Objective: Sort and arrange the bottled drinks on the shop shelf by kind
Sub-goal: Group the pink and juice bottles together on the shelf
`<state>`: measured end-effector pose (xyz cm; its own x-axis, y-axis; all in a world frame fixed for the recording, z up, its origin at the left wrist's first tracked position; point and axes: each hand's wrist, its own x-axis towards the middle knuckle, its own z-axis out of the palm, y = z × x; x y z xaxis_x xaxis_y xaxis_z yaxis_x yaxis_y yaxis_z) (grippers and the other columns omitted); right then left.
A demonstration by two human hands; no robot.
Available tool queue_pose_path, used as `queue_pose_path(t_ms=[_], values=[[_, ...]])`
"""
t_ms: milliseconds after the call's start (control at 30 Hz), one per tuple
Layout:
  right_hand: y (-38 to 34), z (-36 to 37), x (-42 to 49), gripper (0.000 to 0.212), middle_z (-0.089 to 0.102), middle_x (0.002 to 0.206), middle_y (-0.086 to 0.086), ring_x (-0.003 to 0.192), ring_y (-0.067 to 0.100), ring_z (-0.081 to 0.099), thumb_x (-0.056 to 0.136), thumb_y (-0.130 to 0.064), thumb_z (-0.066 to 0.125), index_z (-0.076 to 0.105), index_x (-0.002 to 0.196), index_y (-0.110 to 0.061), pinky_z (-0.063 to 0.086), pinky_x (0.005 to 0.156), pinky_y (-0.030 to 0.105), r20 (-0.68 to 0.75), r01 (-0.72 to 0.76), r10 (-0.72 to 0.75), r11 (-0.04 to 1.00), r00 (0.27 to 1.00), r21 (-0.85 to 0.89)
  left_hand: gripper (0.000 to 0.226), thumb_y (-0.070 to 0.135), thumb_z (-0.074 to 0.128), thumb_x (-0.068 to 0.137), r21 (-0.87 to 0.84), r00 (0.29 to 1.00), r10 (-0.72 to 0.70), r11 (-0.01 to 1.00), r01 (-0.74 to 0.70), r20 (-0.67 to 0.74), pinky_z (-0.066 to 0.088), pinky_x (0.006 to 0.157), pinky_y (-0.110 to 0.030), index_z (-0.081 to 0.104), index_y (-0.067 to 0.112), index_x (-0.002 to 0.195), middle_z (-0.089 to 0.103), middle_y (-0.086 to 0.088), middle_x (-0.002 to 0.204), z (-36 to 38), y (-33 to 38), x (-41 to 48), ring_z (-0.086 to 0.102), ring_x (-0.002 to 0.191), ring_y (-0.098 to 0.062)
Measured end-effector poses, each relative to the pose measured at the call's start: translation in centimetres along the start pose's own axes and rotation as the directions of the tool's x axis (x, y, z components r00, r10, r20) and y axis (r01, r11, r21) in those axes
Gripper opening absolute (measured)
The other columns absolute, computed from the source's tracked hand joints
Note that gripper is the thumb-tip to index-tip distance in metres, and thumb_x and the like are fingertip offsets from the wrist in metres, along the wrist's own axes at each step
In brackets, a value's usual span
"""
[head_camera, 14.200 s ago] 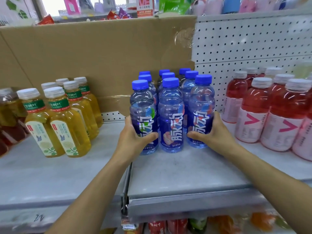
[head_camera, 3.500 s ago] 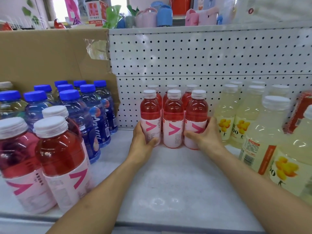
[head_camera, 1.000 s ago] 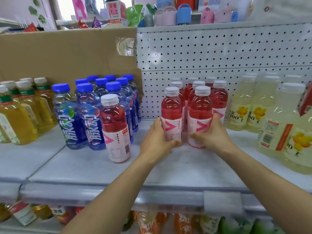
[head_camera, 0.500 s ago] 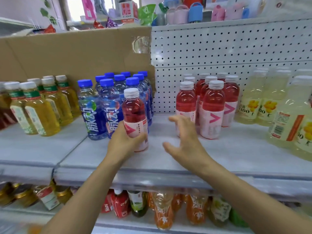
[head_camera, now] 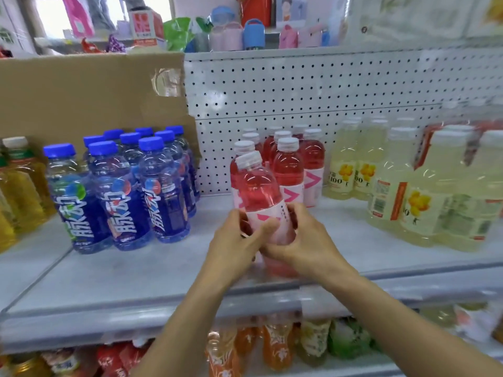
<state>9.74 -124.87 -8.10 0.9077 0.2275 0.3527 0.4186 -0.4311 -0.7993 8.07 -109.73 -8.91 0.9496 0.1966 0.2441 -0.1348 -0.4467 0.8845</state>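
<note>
1. Gripping one red drink bottle [head_camera: 258,191] with both hands. The left hand [head_camera: 234,243] wraps the lower label, thumb across the front. The right hand [head_camera: 307,240] curls round the opposite side near the base.
2. Bottle is tilted, white cap leaning up and left of the hands. The base is hidden, so I cannot tell whether it touches the shelf [head_camera: 136,273].
3. Just beyond the hands: red group [head_camera: 288,164], upright. Well left of the left hand: blue-capped bottles [head_camera: 122,191]. Right of the right hand: pale yellow bottles [head_camera: 394,186].
4. Handling, judged: full, so weighty for its size. The thin plastic likely gives under a squeeze, and the glossy label may slip.
5. Best hold: round the labelled waist, not the cap.
6. Likely next: stand it upright against the red group.
</note>
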Motion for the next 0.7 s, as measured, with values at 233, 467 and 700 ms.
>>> queue_pose_path(t_ms=[233, 467, 700], values=[[5.1, -5.9, 1.7, 0.064, 0.064, 0.104, -0.015, 0.088, -0.009, 0.062, 0.069, -0.017, 0.087, 0.047, 0.118, -0.025, 0.05, 0.07, 0.007, -0.056, -0.088, 0.091, 0.994, 0.994, 0.066, 0.107, 0.038, 0.09, 0.067, 0.289, 0.985, 0.034, 0.957, 0.018, -0.172, 0.043, 0.106, -0.039, 0.024, 0.018, 0.148, 0.037, -0.005, 0.144, -0.5, -0.8, 4.5, 0.044, 0.131, -0.023], [8.4, -8.0, 7.7, 0.064, 0.062, 0.108, -0.013, 0.095, -0.007, 0.057, 0.076, -0.012, 0.082, 0.041, 0.124, -0.025, 0.046, 0.076, 0.011, 0.004, -0.1, 0.1, 0.99, 0.995, 0.094, 0.065, -0.002, 0.084, 0.07, -0.06, 0.991, -0.065, 0.997, 0.058, -0.117, 0.051, 0.078, -0.026, 0.05, 0.032, 0.114, 0.066, 0.008, 0.106, 2.9, -1.3, 8.9, 0.064, 0.104, -0.013], [10.8, -7.4, 9.8, 0.061, 0.068, 0.109, -0.008, 0.094, -0.002, 0.064, 0.073, -0.007, 0.08, 0.05, 0.125, -0.02, 0.048, 0.073, 0.008, 0.0, -0.073, 0.074, 0.987, 0.997, 0.141, 0.07, 0.008, 0.086, 0.073, -0.051, 0.99, -0.028, 0.998, 0.022, -0.139, 0.053, 0.092, -0.028, 0.046, 0.03, 0.126, 0.066, 0.013, 0.118, 3.2, -2.6, 8.9, 0.064, 0.107, -0.003]])
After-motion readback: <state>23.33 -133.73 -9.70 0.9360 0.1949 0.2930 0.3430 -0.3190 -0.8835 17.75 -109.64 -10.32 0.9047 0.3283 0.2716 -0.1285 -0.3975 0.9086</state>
